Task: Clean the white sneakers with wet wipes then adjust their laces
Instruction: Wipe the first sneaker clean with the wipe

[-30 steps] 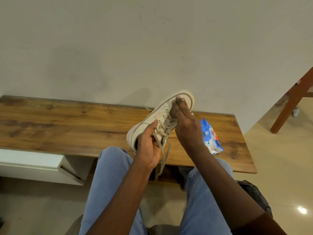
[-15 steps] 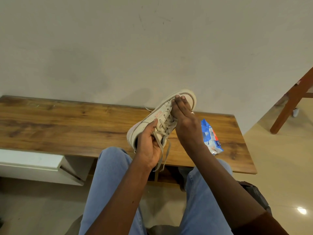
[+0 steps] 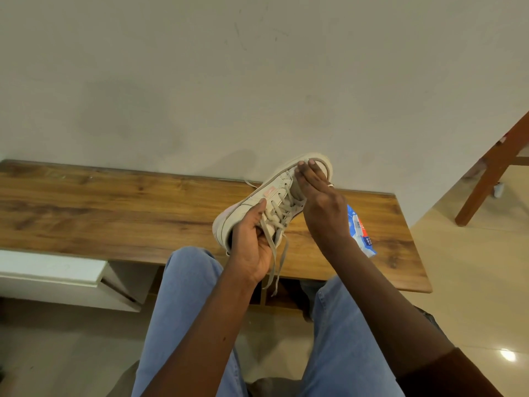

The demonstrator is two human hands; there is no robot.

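Aloft over brown wooden bench [image 3: 114, 213], off-white lace-up sneaker [image 3: 276, 193] tilted toe-up, left hand [image 3: 252, 245] curled round its heel, right hand [image 3: 320, 207] — fingers straight — on the toe, blue wipes pack [image 3: 362, 234] on bench

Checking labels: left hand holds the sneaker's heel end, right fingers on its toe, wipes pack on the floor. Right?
No: the head view shows the wipes pack on the wooden bench, not the floor. The left hand and right hand on the sneaker are as stated.
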